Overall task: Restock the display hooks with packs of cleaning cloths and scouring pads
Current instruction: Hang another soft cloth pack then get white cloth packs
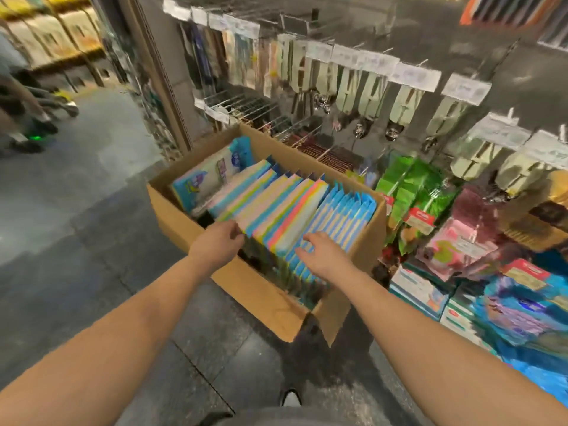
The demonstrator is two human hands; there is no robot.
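I hold my left hand [219, 241] against the striped cloth packs [278, 207], filed upright in the cardboard box [261, 290]; my right hand [322, 256], fingers spread, holds nothing.

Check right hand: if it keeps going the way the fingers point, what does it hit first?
Most likely the blue-edged cloth packs standing in the cardboard box. The right hand has its fingers spread just over their near edges; depth is unclear, so it may already touch them.
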